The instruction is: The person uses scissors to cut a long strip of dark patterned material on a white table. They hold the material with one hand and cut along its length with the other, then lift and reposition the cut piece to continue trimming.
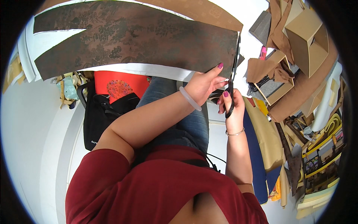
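Note:
A long sheet of dark brown patterned material [149, 44] spreads across the white table, with a notch in its left end. My left hand [203, 85] pinches its near edge close to the right corner, thumb on top and fingers beneath. Black-handled scissors [231, 95] are gripped in my right hand [235, 105], my fingers through the handles. Their long blades point away from me along the sheet's right edge. Whether the blades are parted is hard to make out. A small dark scrap [241, 59] shows just right of the blades.
A lighter brown sheet [209, 11] lies behind the dark one. Cardboard boxes [306, 41], a grey block [260, 28] and a pink marker [263, 53] crowd the right. Below the table are a black bag [97, 123], a red bag [121, 87] and rolled materials [268, 138].

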Tool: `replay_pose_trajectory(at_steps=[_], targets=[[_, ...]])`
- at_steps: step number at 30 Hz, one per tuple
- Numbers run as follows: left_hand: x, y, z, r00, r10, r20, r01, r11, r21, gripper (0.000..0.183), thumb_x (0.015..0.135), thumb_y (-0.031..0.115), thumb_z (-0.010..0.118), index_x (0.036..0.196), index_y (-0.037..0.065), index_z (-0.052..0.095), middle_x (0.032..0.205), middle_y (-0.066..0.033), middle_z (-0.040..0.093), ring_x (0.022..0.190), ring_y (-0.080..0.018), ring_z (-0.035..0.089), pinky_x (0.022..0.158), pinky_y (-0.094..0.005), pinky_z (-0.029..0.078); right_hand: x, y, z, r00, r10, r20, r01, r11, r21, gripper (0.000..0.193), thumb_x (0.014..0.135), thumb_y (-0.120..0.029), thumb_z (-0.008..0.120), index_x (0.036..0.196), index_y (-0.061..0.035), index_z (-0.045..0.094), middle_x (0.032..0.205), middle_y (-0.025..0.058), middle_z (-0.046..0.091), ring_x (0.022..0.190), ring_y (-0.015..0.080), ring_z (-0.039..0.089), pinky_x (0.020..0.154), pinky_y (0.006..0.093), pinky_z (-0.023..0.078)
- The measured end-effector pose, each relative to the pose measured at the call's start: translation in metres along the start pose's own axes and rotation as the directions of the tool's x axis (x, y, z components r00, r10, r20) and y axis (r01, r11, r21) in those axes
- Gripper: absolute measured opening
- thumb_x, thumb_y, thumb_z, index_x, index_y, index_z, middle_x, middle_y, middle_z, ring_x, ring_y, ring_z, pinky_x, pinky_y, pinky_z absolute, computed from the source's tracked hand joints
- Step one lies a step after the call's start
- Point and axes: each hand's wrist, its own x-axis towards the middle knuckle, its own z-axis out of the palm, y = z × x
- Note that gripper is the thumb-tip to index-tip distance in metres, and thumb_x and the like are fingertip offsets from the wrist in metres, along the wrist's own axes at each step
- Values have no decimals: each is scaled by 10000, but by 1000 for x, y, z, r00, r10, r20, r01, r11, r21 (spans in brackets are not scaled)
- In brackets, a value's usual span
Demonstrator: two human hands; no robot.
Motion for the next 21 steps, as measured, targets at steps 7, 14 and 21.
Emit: replay_pose_trajectory(at_steps=[7,14,21], targets=[[-2,2,5,1000,3,-24,-3,1000,-8,343,998,273,707,1207,28,590,1151,-70,672,1059,-243,676,966,-361,536,-10,-1,-3,1000,15,20,-12,988,-154,296,1037,-316,637,985,-42,541,797,53,616,540,76,504,510,216,419],[-4,2,7,999,-10,-37,10,1000,-16,328,992,259,716,1180,23,588,1118,-83,670,1034,-242,688,931,-357,563,-8,-1,-3,1000,-15,-13,12,976,-217,245,1030,-262,655,994,-46,546,796,38,621,550,66,507,516,209,419],[-2,5,8,998,-41,-50,40,999,-21,320,991,269,717,1143,16,592,1092,-112,686,1027,-240,696,948,-364,567,-11,-1,-2,999,-35,-10,32,971,-237,240,1025,-253,660,1000,-45,545,803,40,627,566,65,513,518,208,419]])
